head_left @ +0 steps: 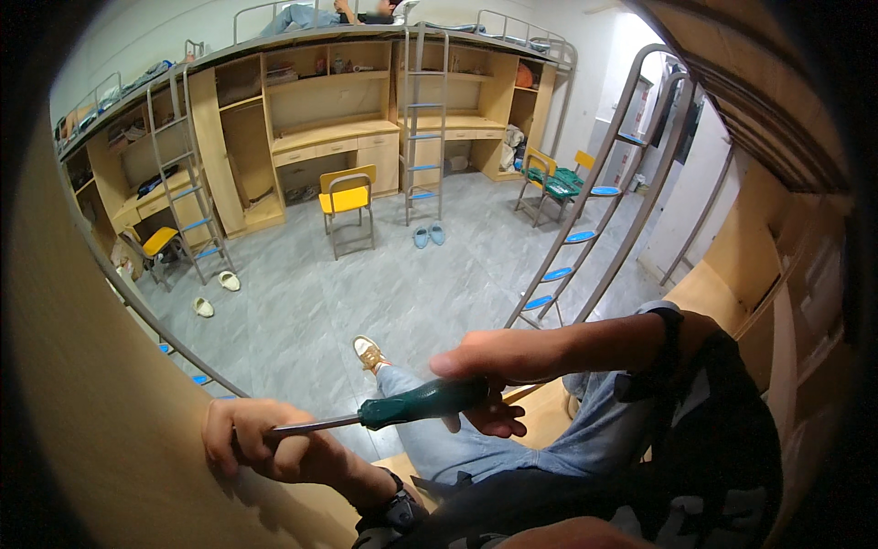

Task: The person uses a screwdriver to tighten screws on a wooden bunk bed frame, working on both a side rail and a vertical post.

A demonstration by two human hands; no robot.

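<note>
A screwdriver (407,408) with a dark green handle and a metal shaft lies nearly level in front of me, its shaft pointing left. My right hand (498,366) holds the back end of the handle, with the thumb stretched along the top and the fingers below. At the other end, my left hand (274,441) curls its fingers around the front of the shaft. The tip is hidden in those fingers, so I cannot tell whether a screw is there. The left knuckles rest against or very close to a light wooden panel (119,384).
Beside my right arm stands a metal ladder (580,237) with blue treads. Across the grey floor (293,302) are bunk beds over desks (334,133), a yellow chair (347,199), blue slippers (429,236) and white shoes (216,293). A person (306,18) is on an upper bunk.
</note>
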